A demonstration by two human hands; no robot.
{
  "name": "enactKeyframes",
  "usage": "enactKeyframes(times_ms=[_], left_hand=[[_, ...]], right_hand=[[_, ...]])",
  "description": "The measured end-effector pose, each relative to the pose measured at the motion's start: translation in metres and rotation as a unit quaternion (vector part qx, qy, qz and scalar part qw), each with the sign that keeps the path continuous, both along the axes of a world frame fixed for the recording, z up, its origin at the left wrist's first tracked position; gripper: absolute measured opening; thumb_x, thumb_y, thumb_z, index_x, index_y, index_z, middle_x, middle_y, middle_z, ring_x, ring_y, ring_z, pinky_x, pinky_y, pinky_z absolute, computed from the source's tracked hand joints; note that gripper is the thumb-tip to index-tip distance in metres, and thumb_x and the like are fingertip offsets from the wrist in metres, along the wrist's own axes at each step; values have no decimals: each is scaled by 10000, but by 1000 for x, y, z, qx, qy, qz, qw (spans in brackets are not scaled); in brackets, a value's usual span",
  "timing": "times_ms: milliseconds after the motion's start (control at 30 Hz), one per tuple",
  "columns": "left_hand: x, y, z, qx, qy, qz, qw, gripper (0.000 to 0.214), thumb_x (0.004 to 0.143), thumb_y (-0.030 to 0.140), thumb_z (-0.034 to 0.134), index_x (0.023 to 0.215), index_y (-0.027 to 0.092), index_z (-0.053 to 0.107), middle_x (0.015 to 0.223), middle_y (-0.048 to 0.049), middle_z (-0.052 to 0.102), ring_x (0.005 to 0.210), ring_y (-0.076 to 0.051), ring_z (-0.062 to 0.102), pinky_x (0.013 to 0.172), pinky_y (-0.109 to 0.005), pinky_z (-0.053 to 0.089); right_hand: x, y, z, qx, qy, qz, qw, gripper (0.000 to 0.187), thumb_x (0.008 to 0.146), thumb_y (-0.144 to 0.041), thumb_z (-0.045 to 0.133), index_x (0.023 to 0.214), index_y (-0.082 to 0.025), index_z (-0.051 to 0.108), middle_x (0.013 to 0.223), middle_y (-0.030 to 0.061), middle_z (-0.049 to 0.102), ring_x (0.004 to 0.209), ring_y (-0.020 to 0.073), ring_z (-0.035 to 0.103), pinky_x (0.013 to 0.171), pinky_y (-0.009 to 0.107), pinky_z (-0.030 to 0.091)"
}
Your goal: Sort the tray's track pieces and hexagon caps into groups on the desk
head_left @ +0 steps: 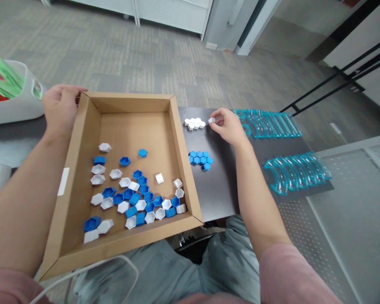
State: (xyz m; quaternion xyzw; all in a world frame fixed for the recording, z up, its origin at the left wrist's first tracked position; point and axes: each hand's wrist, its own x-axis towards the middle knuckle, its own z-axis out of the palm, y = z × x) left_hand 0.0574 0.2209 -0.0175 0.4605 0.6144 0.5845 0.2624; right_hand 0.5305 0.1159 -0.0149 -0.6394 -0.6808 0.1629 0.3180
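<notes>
Cardboard box [133, 104] is gripped at 1 corner by left hand [61, 107]; right hand [227, 125] pinches 1 white hexagon [211, 120].

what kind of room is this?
Likely an office or light workshop room: grey carpet-like floor, white cabinet-like panels, and a dark tabletop bearing small hexagonal pieces.

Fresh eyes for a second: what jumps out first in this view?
The cardboard tray, strewn with blue and white hexagonal pieces, dominates the centre-left; the left hand grips its far left corner. Right of it, the right hand pinches a white piece beside a white cluster.
</notes>
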Motion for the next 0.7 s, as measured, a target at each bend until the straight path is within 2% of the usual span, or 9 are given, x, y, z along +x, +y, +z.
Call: enactKeyframes(times_ms=[100, 233, 433, 700], left_hand=[[2, -1, 3, -15, -12, 17, 1000, 137, 823, 156, 580, 805, 164, 716, 746, -15, 645, 703, -158, 571, 786, -279, 572], [5, -4, 7, -19, -3, 20, 1000, 146, 806, 162, 580, 806, 169, 726, 744, -17, 644, 726, -165, 572, 794, -276, 566], [3, -5, 5, -19, -8, 21, 1000, 158, 788, 190, 579, 808, 155, 732, 732, -19, 640, 697, -155, 552, 744, -265, 537], [3, -3, 4, -18, -8, 16, 1000, 115, 800, 198, 596, 790, 175, 708, 712, -16, 619, 698, -159, 546, 685, -245, 504]], right_hand=[[2, 4, -7, -10, 0, 8, 1000, 262, 865, -266, 764, 1125, -247, 739, 1238, 106, 784, 867, 214, 725, 872, 423, 640], [4, 5, -10, -10, 19, 4, 1000, 414, 830, -224, 754, 1244, -243, 735, 1295, 118, 793, 891, 224, 740, 884, 431, 650], [1, 10, -16, 16, 18, -49, 999, 134, 950, -324, 730, 1050, -244, 766, 1113, 112, 833, 954, 269, 750, 968, 480, 635], [-12, 12, -20, -6, 51, -52, 997, 215, 971, -450, 782, 1036, -246, 771, 1046, 77, 828, 859, 222, 695, 901, 418, 592]])
